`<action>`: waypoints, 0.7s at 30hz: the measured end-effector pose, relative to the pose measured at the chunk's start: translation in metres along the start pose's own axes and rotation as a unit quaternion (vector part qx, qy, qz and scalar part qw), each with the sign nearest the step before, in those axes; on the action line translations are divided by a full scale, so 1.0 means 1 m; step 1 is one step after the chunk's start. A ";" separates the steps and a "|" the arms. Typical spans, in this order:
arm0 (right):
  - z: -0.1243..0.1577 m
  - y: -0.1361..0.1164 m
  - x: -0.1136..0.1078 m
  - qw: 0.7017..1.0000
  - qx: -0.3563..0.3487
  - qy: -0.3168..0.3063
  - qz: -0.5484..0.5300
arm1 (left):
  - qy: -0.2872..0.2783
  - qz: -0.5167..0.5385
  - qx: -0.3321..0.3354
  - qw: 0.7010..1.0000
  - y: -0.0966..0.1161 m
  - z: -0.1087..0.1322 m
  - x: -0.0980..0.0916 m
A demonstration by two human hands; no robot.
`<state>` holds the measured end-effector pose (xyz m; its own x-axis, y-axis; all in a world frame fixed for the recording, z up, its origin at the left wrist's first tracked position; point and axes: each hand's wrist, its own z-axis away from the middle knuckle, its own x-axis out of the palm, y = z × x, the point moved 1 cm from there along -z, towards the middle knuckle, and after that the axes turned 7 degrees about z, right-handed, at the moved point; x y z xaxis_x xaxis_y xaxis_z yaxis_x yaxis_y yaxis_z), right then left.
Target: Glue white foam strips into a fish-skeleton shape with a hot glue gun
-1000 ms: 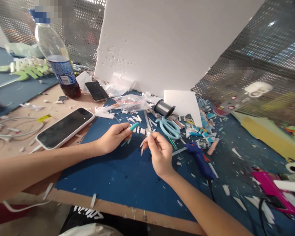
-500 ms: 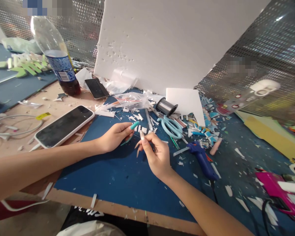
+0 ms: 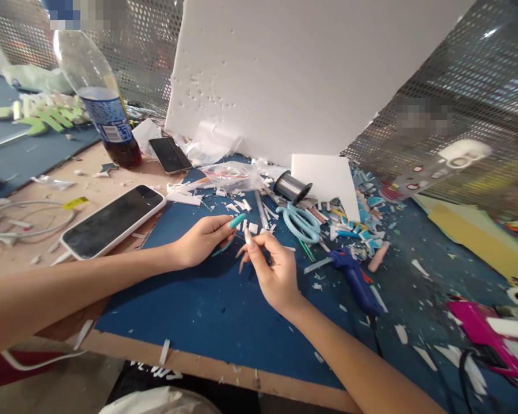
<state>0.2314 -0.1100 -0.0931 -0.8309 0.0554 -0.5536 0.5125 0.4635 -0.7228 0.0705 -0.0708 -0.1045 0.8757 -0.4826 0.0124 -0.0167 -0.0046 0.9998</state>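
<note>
My left hand is closed over the blue mat, thumb pressed to the fingers. A slim, glossy teal piece juts from its thumb tip, and more teal shows beneath the fingers. Whether these are long nails or a held item I cannot tell. Just to the right, my right hand pinches with thumb and forefinger, its long nails pointing up. Anything between those fingertips is too small to make out. Beyond the hands lie light-blue scissors and a spool of fine dark line.
A blue glue gun rests right of my hands, a pink tool farther right. Leftward are a white-cased phone, a smaller dark phone and a cola bottle. A white foam board stands behind scattered scraps.
My right hand has shifted very slightly to the left. The left hand holds nearly the same place and grip.
</note>
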 end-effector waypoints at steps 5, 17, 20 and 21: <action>0.000 -0.002 -0.001 1.000 0.000 -0.001 -0.003 | 0.002 0.001 -0.001 1.000 -0.001 -0.001 -0.001; 0.000 0.000 0.000 1.000 0.001 -0.004 0.003 | 0.006 -0.012 -0.007 1.000 0.002 0.001 0.000; 0.000 0.000 0.000 1.000 0.007 -0.005 0.003 | 0.008 -0.011 -0.006 1.000 0.001 0.001 0.000; 0.000 0.000 0.000 1.000 0.008 -0.006 0.003 | 0.008 -0.011 -0.005 1.000 0.001 0.001 0.000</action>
<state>0.2319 -0.1095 -0.0932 -0.8255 0.0476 -0.5624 0.5208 0.4486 -0.7263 0.0699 -0.0718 -0.1038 0.8832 -0.4688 -0.0100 0.0079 -0.0064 0.9999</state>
